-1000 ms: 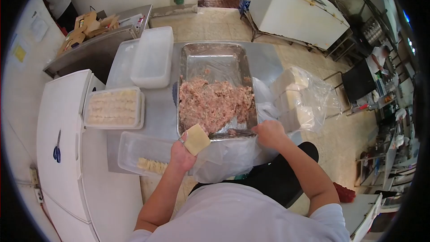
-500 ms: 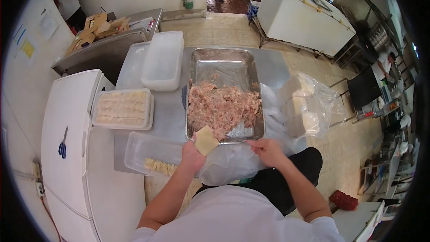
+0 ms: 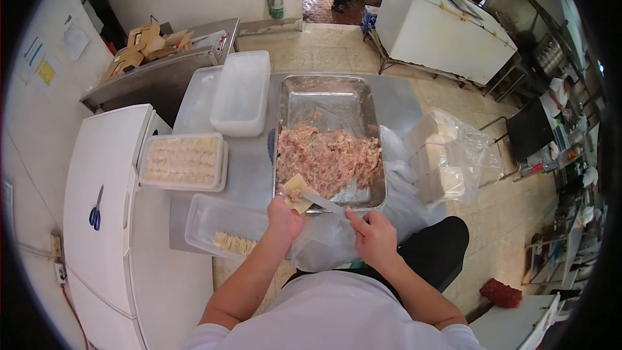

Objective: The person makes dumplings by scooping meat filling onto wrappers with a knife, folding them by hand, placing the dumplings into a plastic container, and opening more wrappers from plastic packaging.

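Note:
My left hand (image 3: 285, 218) holds a square yellowish wrapper (image 3: 299, 185) at the near left corner of the metal tray (image 3: 383, 185). A little meat mixture lies on the wrapper. My right hand (image 3: 374, 233) is closed round the handle of a flat metal blade (image 3: 326, 203), whose tip rests on the wrapper. Behind both hands, the tray holds a mass of pink ground meat (image 3: 327, 155). To the left, an open plastic container (image 3: 201, 221) has a row of folded pieces (image 3: 234, 244) in it. Another container (image 3: 181, 161) is filled with rows of pale pieces.
Stacked white containers (image 3: 241, 94) stand at the table's back left. Bagged wrapper stacks (image 3: 440, 162) lie on the right. A white appliance with blue scissors (image 3: 96, 217) is at left, a white freezer (image 3: 431, 32) at the back. Other people are in the background.
My right hand has moved left, bringing the blade from the tray's near edge onto the wrapper. Meat now shows on the wrapper in my left hand. The camera view has shifted.

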Available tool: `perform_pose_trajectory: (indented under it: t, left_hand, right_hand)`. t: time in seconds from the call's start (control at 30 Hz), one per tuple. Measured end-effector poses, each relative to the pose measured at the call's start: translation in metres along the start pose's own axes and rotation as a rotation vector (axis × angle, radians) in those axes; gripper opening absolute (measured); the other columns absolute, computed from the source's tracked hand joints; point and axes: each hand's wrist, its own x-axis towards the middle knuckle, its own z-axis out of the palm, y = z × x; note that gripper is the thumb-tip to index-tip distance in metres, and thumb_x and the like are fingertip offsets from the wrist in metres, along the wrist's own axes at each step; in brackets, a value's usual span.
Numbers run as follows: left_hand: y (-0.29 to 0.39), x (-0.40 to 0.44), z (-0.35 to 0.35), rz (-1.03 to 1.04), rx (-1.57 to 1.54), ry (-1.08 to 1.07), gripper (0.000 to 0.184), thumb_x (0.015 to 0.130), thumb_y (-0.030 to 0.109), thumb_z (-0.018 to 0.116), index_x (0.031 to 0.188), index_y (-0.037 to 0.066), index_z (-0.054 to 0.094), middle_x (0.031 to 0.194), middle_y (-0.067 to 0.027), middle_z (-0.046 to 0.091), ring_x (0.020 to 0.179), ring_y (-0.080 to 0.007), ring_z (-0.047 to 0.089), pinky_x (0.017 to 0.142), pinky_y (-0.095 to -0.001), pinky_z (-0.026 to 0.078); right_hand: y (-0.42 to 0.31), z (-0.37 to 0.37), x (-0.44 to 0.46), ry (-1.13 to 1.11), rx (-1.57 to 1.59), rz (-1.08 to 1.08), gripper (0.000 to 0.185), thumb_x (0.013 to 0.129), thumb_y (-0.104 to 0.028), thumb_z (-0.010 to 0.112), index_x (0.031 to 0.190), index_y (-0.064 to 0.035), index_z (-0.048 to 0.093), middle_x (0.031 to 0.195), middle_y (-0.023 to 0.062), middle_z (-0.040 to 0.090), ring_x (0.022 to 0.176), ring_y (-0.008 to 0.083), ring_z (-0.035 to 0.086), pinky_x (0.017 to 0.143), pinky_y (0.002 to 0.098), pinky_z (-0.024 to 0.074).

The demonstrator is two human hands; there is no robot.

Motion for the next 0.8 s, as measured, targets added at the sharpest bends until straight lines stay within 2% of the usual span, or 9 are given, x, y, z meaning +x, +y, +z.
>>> perform_pose_trajectory:
  t: [0.07,0.13,0.23,0.33,0.43,0.53,0.63,0.8]
  left_hand:
    - [-0.002,-0.001,-0.003,-0.014,-0.001,-0.021,0.045,0.110,0.037,0.036,0.125,-0.002,0.055,0.115,-0.0160,0.064,0.108,-0.0318,0.063,0.101,-0.0478,0.051]
    - [0.003,-0.026,0.025,-0.016,-0.037,0.018,0.039,0.110,0.034,0.042,0.123,0.000,0.054,0.112,-0.0150,0.063,0.104,-0.0310,0.064,0.098,-0.0471,0.053]
    - [0.006,-0.021,0.022,0.028,-0.048,0.055,0.049,0.111,0.040,0.034,0.123,0.000,0.057,0.111,-0.0153,0.065,0.106,-0.0320,0.063,0.099,-0.0471,0.051]
    - [0.009,-0.018,0.012,0.024,-0.024,0.031,0.048,0.111,0.041,0.033,0.121,0.000,0.058,0.110,-0.0142,0.065,0.102,-0.0317,0.063,0.095,-0.0470,0.051]
    - [0.008,-0.017,0.009,0.018,0.022,-0.097,0.041,0.111,0.034,0.036,0.126,-0.001,0.052,0.116,-0.0162,0.061,0.103,-0.0326,0.062,0.096,-0.0492,0.052]
    - [0.008,-0.018,0.011,0.021,0.044,-0.090,0.042,0.111,0.034,0.034,0.129,-0.001,0.051,0.118,-0.0166,0.060,0.106,-0.0332,0.060,0.096,-0.0493,0.051]
    - [0.012,-0.030,0.019,0.007,0.053,-0.038,0.047,0.111,0.039,0.031,0.122,0.001,0.057,0.111,-0.0147,0.064,0.105,-0.0310,0.061,0.099,-0.0475,0.049]
    - [0.019,-0.017,0.000,0.041,0.019,-0.050,0.050,0.111,0.041,0.031,0.122,0.001,0.057,0.113,-0.0155,0.064,0.107,-0.0317,0.061,0.102,-0.0485,0.046]
  right_hand:
    - [-0.011,0.004,0.012,0.042,0.010,-0.066,0.054,0.074,-0.005,0.068,0.125,-0.0243,0.072,0.082,0.0068,0.055,0.075,0.0264,0.060,0.058,0.0407,0.0501]
    - [-0.004,0.014,0.014,0.025,-0.046,-0.112,0.054,0.073,-0.005,0.069,0.123,-0.0240,0.072,0.081,0.0061,0.054,0.075,0.0256,0.060,0.057,0.0401,0.0495]
    - [-0.001,0.008,0.012,0.007,-0.081,-0.112,0.052,0.075,-0.004,0.069,0.123,-0.0245,0.073,0.079,0.0046,0.054,0.072,0.0248,0.060,0.057,0.0391,0.0499]
    - [-0.009,0.002,0.011,0.008,-0.062,-0.115,0.053,0.073,-0.004,0.068,0.123,-0.0221,0.073,0.081,0.0050,0.054,0.073,0.0252,0.060,0.056,0.0398,0.0500]
    - [-0.015,0.009,0.014,-0.032,-0.064,-0.094,0.053,0.072,-0.004,0.067,0.123,-0.0203,0.072,0.082,0.0060,0.054,0.074,0.0259,0.061,0.057,0.0406,0.0504]
    - [-0.014,0.014,0.013,-0.047,-0.059,-0.098,0.053,0.073,-0.003,0.066,0.123,-0.0198,0.073,0.082,0.0066,0.054,0.075,0.0262,0.061,0.059,0.0407,0.0509]
    - [-0.015,0.012,0.011,-0.057,-0.043,-0.095,0.053,0.073,-0.004,0.066,0.123,-0.0206,0.073,0.083,0.0070,0.055,0.076,0.0261,0.061,0.060,0.0409,0.0512]
    - [-0.017,-0.002,0.001,-0.072,-0.066,-0.030,0.051,0.075,-0.005,0.067,0.123,-0.0238,0.073,0.084,0.0067,0.056,0.078,0.0259,0.062,0.060,0.0414,0.0513]
